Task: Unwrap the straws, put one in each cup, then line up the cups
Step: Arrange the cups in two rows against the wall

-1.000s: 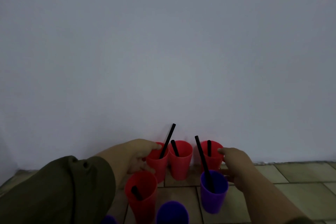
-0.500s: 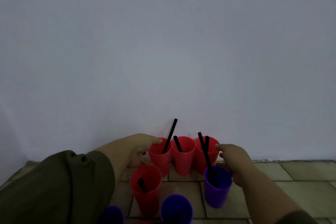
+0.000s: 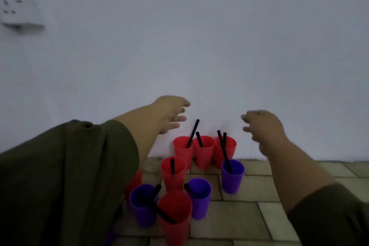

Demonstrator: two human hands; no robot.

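- Your left hand (image 3: 171, 114) hovers over the far left side of the cups. Its grip is loose and spread, and it holds nothing.
- Your right hand (image 3: 261, 128) hovers over the far right side. Its fingers are softly bent, and that grip holds nothing too.
- A row of three red cups (image 3: 203, 156) stands on the floor (image 3: 259, 195), side by side and touching, right at the wall (image 3: 199, 46). I think this is the start of the line, and the wall helps keep it straight.
- Each cup you can see into has a black straw (image 3: 193, 134), so the straw job looks done.
- The other cups sit in a loose bunch nearer to you:
  - a right purple cup (image 3: 231, 179);
  - a middle red cup (image 3: 172, 179);
  - a left purple cup (image 3: 141, 211);
  - a middle purple cup (image 3: 200, 203);
  - a near red cup (image 3: 175, 225).
- One more hidden red cup (image 3: 135, 181) peeks out by your left sleeve (image 3: 69, 175). I cannot tell if it has a straw.
- These cups are not in the line yet, so I think you are partway done.
- The straws lean out over the rims, so hold each cup low on its side.
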